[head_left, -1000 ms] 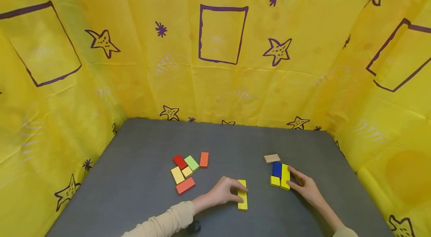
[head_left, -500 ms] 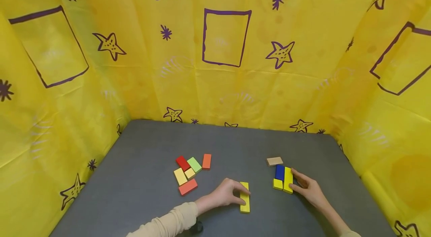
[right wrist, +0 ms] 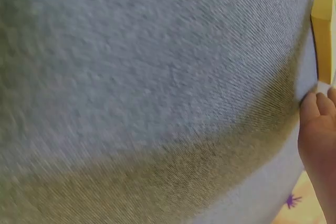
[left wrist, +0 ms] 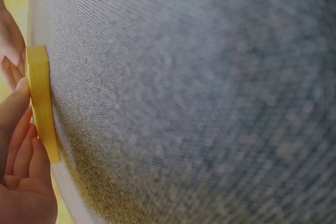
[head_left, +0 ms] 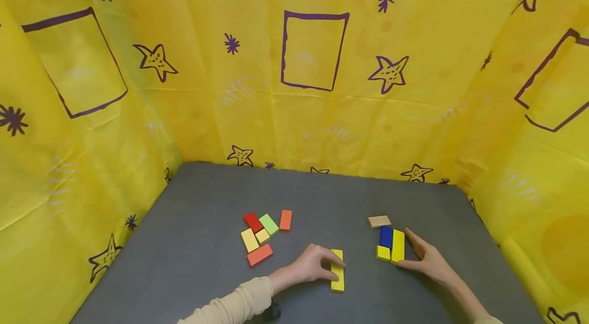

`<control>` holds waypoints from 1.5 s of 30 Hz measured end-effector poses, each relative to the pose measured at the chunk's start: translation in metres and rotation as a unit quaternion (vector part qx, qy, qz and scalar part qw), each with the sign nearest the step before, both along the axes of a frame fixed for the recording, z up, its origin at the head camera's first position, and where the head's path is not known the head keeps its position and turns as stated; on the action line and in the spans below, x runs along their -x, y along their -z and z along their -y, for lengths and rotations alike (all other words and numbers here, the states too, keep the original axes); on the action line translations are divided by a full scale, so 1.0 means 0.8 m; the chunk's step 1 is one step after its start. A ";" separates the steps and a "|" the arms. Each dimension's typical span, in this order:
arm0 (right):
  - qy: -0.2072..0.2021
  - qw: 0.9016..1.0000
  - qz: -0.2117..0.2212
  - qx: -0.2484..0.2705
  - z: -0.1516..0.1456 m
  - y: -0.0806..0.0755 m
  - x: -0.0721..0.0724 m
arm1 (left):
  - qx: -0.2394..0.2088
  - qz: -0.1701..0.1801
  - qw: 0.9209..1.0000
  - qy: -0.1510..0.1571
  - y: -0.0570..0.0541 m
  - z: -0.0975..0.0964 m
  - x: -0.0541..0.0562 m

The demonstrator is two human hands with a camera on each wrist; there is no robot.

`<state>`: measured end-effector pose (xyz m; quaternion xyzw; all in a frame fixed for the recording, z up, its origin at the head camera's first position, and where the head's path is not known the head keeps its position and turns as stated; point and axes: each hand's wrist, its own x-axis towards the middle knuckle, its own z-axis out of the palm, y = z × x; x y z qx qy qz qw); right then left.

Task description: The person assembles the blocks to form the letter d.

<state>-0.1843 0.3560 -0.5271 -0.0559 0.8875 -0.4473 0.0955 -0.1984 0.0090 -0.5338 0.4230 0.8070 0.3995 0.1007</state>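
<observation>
My left hand [head_left: 315, 264] holds a long yellow block [head_left: 338, 283] lying on the grey table, thumb and fingers curved over its middle. In the left wrist view the thumb lies against that block [left wrist: 42, 103], with fingers behind it. On the right, a second long yellow block [head_left: 398, 245] lies flat against a blue block [head_left: 386, 237] and a small yellow block [head_left: 383, 253]. Beside it is my right hand [head_left: 430, 262], fingers spread and fairly straight; the thumb tip is near the block's lower corner. A beige block [head_left: 379, 221] lies just above the blue one.
Left of centre lies a group of blocks: dark red [head_left: 253, 222], light green [head_left: 269, 224], pale yellow [head_left: 250, 240], a small pale yellow one [head_left: 263, 235] and coral [head_left: 259, 255]. An orange block [head_left: 286, 221] lies apart. Yellow cloth [head_left: 313, 124] walls the table [head_left: 221, 191].
The right hand's fingers have come away from the long yellow block's side, slightly to the right. The left hand stays on its block. The whole view has shifted a little.
</observation>
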 end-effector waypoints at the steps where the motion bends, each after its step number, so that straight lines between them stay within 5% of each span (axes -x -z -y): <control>1: -0.005 1.000 0.003 -0.010 -0.001 -0.001 0.001 | 0.001 -0.001 1.000 0.002 -0.001 -0.001 0.000; 15: -0.023 0.996 -0.009 -0.080 -0.001 -0.005 -0.001 | 0.009 -0.001 1.000 0.006 -0.003 -0.003 0.002; 45: 0.013 0.999 -0.004 -0.046 0.003 0.003 -0.002 | 0.005 0.017 1.000 -0.002 0.002 0.002 0.000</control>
